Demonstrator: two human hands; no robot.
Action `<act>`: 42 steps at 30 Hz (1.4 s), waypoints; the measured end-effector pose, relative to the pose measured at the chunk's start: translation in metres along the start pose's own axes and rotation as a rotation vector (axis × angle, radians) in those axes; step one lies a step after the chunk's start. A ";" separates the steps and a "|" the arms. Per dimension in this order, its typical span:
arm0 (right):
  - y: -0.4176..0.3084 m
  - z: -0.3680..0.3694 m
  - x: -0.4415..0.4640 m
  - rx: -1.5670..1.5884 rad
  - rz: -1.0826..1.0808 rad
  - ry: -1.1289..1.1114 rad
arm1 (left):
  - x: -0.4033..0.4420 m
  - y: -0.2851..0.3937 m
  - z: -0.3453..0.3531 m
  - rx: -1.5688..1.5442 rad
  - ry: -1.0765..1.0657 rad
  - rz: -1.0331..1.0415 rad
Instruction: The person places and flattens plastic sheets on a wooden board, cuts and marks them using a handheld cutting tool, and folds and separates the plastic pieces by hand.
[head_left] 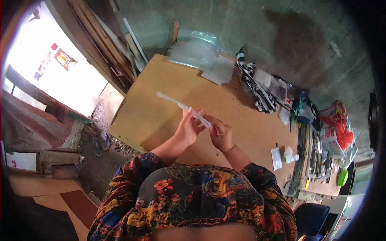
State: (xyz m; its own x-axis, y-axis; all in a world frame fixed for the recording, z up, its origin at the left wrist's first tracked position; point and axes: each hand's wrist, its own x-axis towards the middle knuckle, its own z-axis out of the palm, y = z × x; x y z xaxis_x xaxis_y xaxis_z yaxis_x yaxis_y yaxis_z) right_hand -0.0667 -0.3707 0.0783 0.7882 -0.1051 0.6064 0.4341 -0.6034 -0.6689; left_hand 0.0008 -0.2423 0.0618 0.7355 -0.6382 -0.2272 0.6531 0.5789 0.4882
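A thin, whitish translucent plastic piece (181,106), seen nearly edge-on, is held above the table between both hands. It looks like a plastic sleeve or bag, but its exact kind is not clear. My left hand (188,127) grips its middle, thumb on top, while the far end sticks out to the upper left. At the near end, my right hand (220,133) pinches the corner with curled fingers. Farther back on the brown table (150,88) lie a pile of clear plastic bags (193,53) and a whitish stack of sheets (220,70).
A black-and-white patterned cloth (257,86) lies at the table's back right. Toward the right edge are a white paper (276,159), a small white object (289,155) and a red plastic bag (344,136). Wooden planks (104,42) lean left of the table; sandals (104,141) rest on the floor.
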 end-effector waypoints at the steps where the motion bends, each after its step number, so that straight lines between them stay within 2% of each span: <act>1: -0.005 -0.006 -0.004 -0.010 0.011 0.008 | -0.001 -0.002 0.006 0.001 -0.005 -0.016; 3: -0.015 -0.021 -0.007 0.076 0.050 -0.099 | -0.004 -0.008 0.017 0.075 -0.042 0.095; 7: -0.044 -0.067 -0.013 0.104 0.118 -0.171 | -0.007 -0.024 0.040 0.171 -0.062 0.193; 9: -0.052 -0.083 -0.015 0.235 0.348 -0.249 | -0.009 -0.029 0.046 0.210 -0.125 0.182; 11: -0.052 -0.090 -0.020 0.231 0.423 -0.252 | -0.004 -0.039 0.052 0.423 -0.170 0.276; 12: -0.052 -0.095 -0.023 0.235 0.493 -0.267 | -0.006 -0.043 0.056 0.423 -0.178 0.272; 19: -0.047 -0.124 -0.041 0.252 0.492 -0.323 | -0.009 -0.066 0.070 0.572 -0.259 0.330; 22: -0.050 -0.133 -0.041 0.132 0.496 -0.319 | -0.012 -0.072 0.075 0.608 -0.232 0.328; 24: -0.047 -0.136 -0.044 -0.199 0.191 -0.239 | -0.015 -0.076 0.080 0.633 -0.208 0.325; 25: -0.048 -0.138 -0.043 -0.196 0.187 -0.240 | -0.016 -0.080 0.082 0.692 -0.186 0.327; 27: -0.052 -0.139 -0.038 -0.236 0.313 -0.351 | -0.019 -0.089 0.084 0.754 -0.159 0.329; 29: -0.049 -0.138 -0.039 -0.289 0.281 -0.337 | -0.024 -0.100 0.086 0.769 -0.327 0.347; 31: -0.040 -0.134 -0.045 -0.339 0.238 -0.324 | -0.032 -0.106 0.090 0.607 -0.372 0.300; 33: -0.029 -0.126 -0.054 -0.225 0.231 -0.218 | -0.032 -0.104 0.082 0.722 -0.317 0.134; 37: -0.022 -0.119 -0.060 -0.166 0.367 -0.164 | -0.025 -0.112 0.054 0.686 -0.260 0.267; 39: -0.015 -0.117 -0.068 -0.065 0.627 -0.011 | -0.025 -0.105 0.049 1.028 -0.032 0.173; 40: -0.009 -0.114 -0.069 -0.063 0.631 -0.012 | -0.026 -0.103 0.053 1.139 0.043 0.131; 42: 0.004 -0.106 -0.067 0.846 0.893 0.636 | -0.021 -0.107 0.066 0.207 0.463 0.296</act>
State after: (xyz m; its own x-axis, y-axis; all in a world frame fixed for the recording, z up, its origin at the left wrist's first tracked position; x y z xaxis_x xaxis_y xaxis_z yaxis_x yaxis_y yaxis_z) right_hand -0.1640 -0.4505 0.0805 0.7034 -0.6745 -0.2240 0.2028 0.4926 -0.8463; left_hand -0.0968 -0.3245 0.0701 0.9136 -0.1494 -0.3782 0.3936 0.5581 0.7304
